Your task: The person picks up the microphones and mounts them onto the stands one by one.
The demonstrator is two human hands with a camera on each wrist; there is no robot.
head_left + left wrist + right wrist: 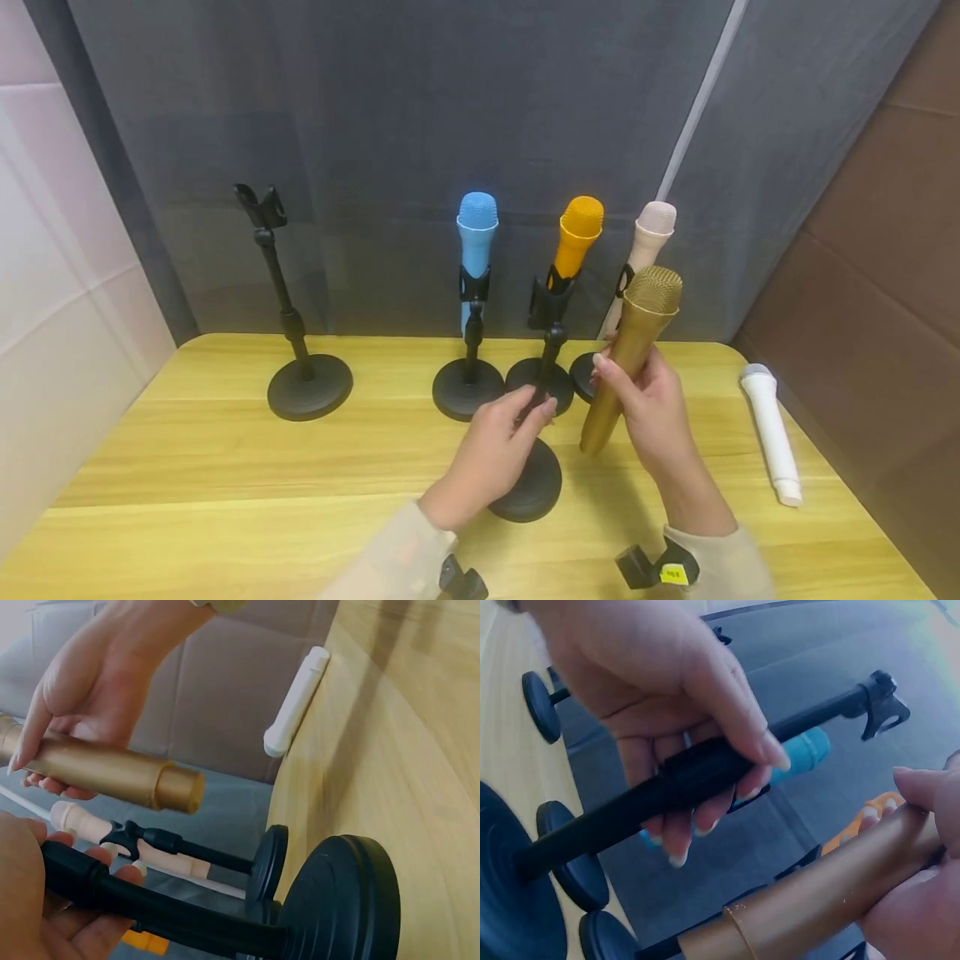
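Gold microphone [632, 354] is held just right of the front stand [555, 335], its long axis slanting up and rightward; the right hand [656, 408] is nearer. Left to right about that stand: a second stand [292, 325], well left; blue microphone [477, 237], behind and left; left hand [491, 446], gripping the front stand; orange microphone [577, 237], behind; pink microphone [651, 239], behind and right; right hand, fingers curled round the gold microphone, right of the left hand; white microphone [772, 435], lying well right.

The yellow wood-grain tabletop [247, 467] carried a white microphone [772, 437] lying far right; one round-based black stand [310, 392] stood left; three more stands [467, 393] lined the back; the front stand's base [536, 485] was low, contact unclear!
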